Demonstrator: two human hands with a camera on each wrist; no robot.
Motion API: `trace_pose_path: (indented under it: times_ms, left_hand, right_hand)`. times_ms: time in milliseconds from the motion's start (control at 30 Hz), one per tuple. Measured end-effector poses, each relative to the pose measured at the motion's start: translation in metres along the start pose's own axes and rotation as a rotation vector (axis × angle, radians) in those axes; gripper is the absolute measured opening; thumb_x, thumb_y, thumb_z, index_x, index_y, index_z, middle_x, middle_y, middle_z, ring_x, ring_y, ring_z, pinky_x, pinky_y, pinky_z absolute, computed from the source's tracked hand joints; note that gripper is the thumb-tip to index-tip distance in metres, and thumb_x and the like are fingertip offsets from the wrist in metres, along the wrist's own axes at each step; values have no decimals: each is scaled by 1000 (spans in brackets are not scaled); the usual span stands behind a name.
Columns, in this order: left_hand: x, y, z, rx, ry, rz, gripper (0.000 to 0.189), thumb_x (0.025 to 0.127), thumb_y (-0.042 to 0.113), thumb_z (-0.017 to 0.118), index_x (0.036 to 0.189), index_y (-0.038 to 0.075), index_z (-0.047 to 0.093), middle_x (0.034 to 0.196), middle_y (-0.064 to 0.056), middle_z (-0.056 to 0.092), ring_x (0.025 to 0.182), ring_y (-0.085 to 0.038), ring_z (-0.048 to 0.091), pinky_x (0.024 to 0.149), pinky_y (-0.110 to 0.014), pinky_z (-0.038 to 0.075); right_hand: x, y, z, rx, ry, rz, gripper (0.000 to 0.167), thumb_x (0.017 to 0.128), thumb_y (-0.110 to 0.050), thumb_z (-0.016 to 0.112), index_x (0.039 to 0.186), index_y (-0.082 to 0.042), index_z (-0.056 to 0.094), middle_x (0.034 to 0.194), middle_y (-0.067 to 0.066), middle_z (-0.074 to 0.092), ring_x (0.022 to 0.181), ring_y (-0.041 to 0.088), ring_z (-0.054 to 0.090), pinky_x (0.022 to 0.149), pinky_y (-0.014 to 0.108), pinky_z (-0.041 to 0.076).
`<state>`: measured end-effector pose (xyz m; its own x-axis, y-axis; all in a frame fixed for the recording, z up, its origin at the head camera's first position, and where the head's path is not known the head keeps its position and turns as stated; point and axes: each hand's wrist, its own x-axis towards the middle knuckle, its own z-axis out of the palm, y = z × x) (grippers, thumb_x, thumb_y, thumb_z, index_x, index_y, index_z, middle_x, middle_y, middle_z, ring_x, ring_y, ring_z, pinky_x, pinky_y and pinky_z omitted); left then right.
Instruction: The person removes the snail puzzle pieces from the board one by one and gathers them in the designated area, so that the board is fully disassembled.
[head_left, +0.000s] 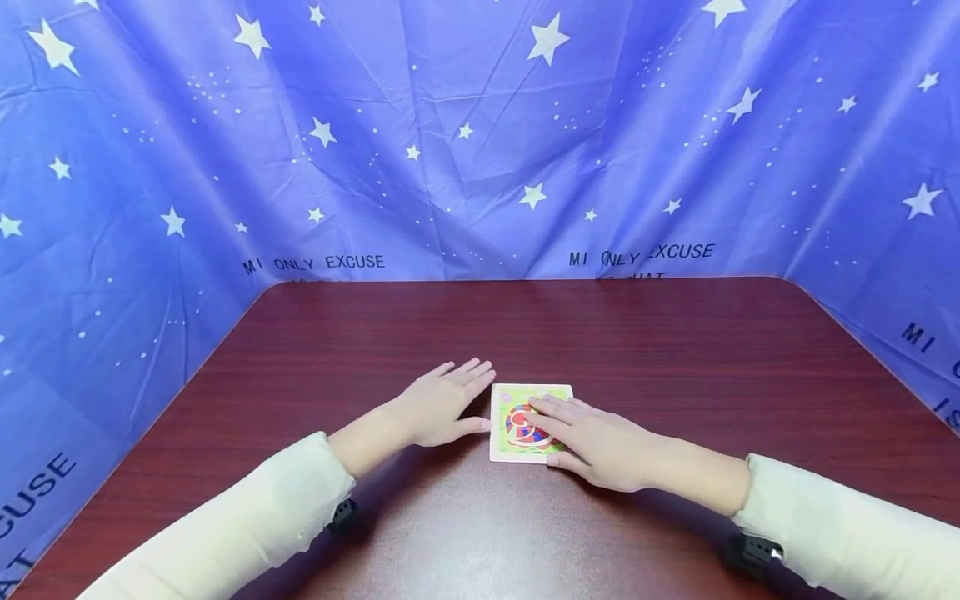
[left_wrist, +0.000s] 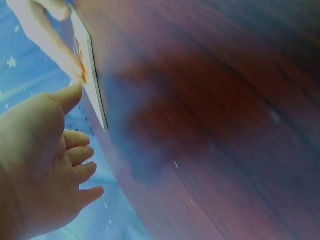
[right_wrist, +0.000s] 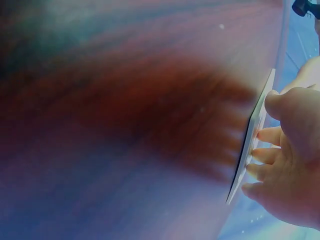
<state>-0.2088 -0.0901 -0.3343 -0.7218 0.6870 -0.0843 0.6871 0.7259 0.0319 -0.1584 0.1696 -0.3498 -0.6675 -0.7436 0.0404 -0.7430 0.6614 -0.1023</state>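
Note:
A thin square board (head_left: 521, 429) lies flat on the table, with a white border and a colourful picture of a red, blue and white rounded figure on yellow-green. My right hand (head_left: 611, 446) rests over its right side, fingers extended across the picture and hiding part of it. Along the left edge sits my left hand (head_left: 438, 408), its fingers straight and spread, thumb tip close to the border; whether it touches is hard to tell. Both wrist views show the board's pale edge (right_wrist: 246, 142) from the side, low against the tabletop.
The dark red wood-grain table (head_left: 525, 325) has rounded far corners. Blue curtains (head_left: 450, 167) printed with white stars and black lettering hang behind it and on both sides. Each wrist carries a black strap (head_left: 752, 550) below a pale sleeve.

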Motion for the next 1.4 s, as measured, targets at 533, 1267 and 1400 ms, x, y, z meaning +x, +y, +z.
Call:
trace_pose_path:
  times_ms: [533, 1267, 1400]
  left_hand:
    - [8, 19, 1, 83, -102, 11, 69, 94, 52, 51, 147, 10, 38, 154, -6, 38, 144, -17, 35, 119, -43, 30]
    - [11, 20, 0, -17, -77, -48, 69, 92, 53, 54, 146, 11, 41, 153, -4, 41, 143, -18, 36, 119, -44, 29]
    - [14, 16, -1, -101, -25, -29, 61, 91, 46, 60, 138, 9, 51, 146, -8, 49, 141, -24, 40, 117, -45, 32]
  right_hand:
    - [6, -3, 0, 34, -45, 9, 51, 99, -27, 50, 146, -10, 40, 153, 9, 41, 141, 28, 39, 111, 45, 40]
    - [1, 1, 0, 83, -21, 6, 49, 100, -23, 48, 147, -13, 39, 153, 7, 40, 140, 31, 40, 108, 47, 42]
    - [1, 2, 0, 68, -24, 6, 49, 100, -24, 49, 147, -14, 39, 153, 6, 41, 139, 30, 41, 107, 46, 43]
